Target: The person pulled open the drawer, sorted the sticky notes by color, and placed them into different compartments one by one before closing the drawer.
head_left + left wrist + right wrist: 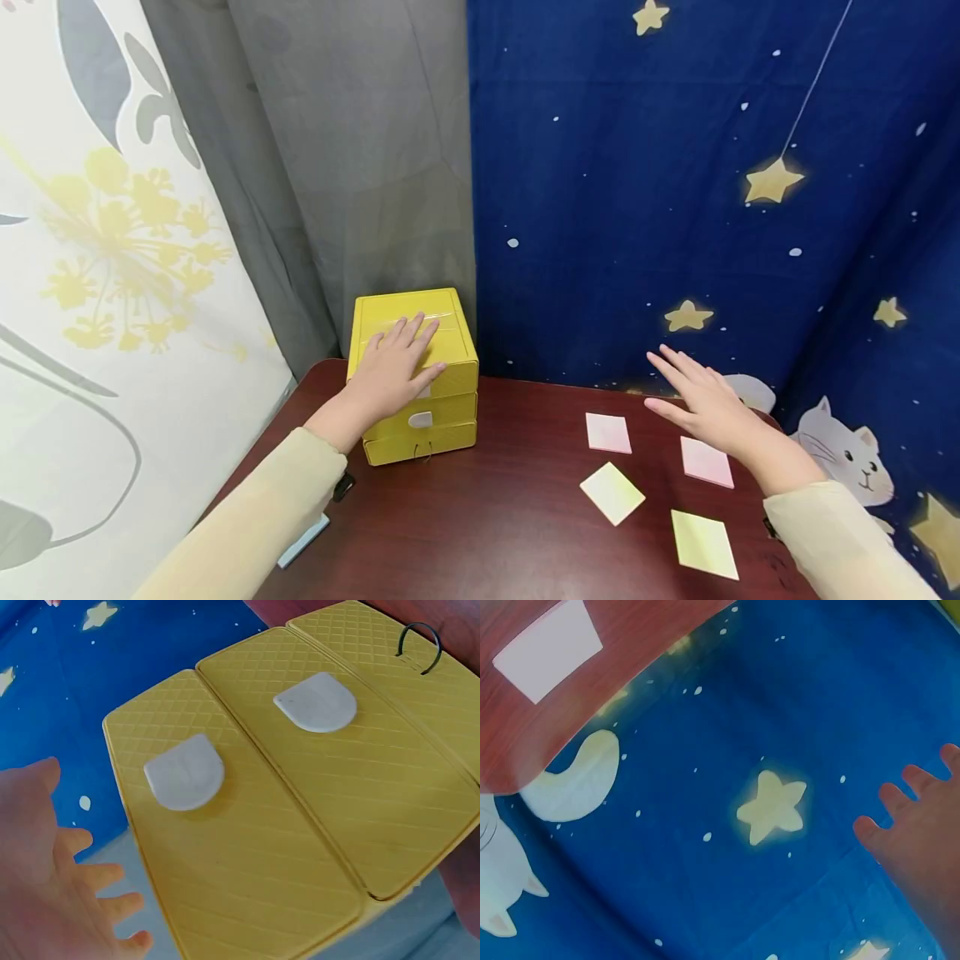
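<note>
My left hand point(390, 371) is spread over the top of a yellow three-drawer box point(453, 342), its fingers extended and overlapping the lid in the head view. In the left wrist view the hand point(67, 877) appears beside the box's upper edge, holding nothing. Two drawer fronts carry pale rounded tabs point(315, 703); the lowest has a thin dark ring point(436, 652). My right hand point(708, 408) hovers with straight fingers above the table's right side, nearest to a pink sticky-note pad point(707, 462). The right wrist view also shows that hand point(922, 832) without anything in it.
On the dark red table point(480, 533) lie another pink pad point(608, 432), a pale yellow pad point(612, 493) and a brighter yellow pad point(703, 543). A light blue pad point(303, 542) sits partly behind the left sleeve. Grey and starry blue curtains point(600, 183) hang behind.
</note>
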